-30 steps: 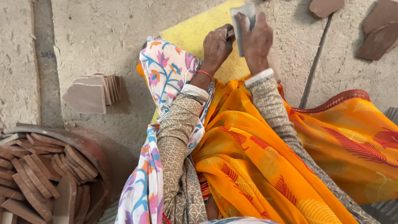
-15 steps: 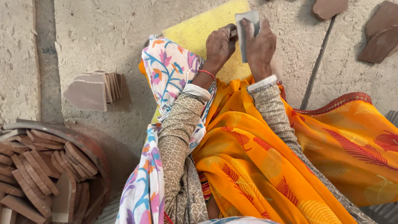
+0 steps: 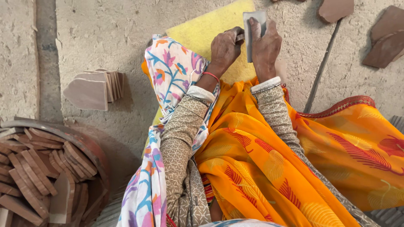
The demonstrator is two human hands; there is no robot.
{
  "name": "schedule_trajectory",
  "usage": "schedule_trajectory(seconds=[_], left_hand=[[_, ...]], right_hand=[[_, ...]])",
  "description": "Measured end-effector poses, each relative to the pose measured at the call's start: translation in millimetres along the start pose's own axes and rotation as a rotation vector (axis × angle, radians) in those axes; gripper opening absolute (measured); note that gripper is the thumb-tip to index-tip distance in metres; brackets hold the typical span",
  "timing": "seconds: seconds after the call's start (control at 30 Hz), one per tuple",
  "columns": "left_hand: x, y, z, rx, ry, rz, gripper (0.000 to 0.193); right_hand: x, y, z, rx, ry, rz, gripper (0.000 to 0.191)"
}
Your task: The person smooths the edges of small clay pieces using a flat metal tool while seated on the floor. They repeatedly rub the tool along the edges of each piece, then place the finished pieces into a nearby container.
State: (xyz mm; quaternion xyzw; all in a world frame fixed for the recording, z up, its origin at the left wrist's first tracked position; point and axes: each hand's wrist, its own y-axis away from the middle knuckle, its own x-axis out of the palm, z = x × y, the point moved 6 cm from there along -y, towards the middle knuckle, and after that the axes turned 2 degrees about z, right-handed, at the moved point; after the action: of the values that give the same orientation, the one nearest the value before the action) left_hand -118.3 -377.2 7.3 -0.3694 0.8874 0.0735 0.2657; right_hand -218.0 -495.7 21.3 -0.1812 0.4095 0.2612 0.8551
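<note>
A flat grey rectangular tile point(image 3: 253, 29) stands on the yellow foam pad point(image 3: 202, 29) at the floor's far edge, between the left hand point(image 3: 225, 48) and right hand point(image 3: 265, 46). A leaning stack of reddish-brown clay tiles point(image 3: 94, 86) rests to the left, with a round metal basin point(image 3: 86, 145) of more tiles in the near left corner.

stacked tan tiles point(image 3: 93, 87) on floor | round basin point(image 3: 84, 141) of tiles | loose brown pieces point(image 3: 385, 38) far right

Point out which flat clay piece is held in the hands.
The grey rectangular clay piece over the yellow pad, gripped by both hands; the other pieces are brown, untouched.
</note>
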Motion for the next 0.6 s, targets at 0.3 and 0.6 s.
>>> schedule_trajectory(seconds=[0.3, 0.6], left_hand=[[-2, -3, 1, 0.014, 0.012, -0.034, 0.017], [3, -6, 6, -0.011, -0.039, -0.008, 0.016]], right_hand=[[1, -11, 7, 0.136, -0.003, 0.122, 0.053], [-1, -1, 11, 0.113, 0.002, 0.102, 0.059]])
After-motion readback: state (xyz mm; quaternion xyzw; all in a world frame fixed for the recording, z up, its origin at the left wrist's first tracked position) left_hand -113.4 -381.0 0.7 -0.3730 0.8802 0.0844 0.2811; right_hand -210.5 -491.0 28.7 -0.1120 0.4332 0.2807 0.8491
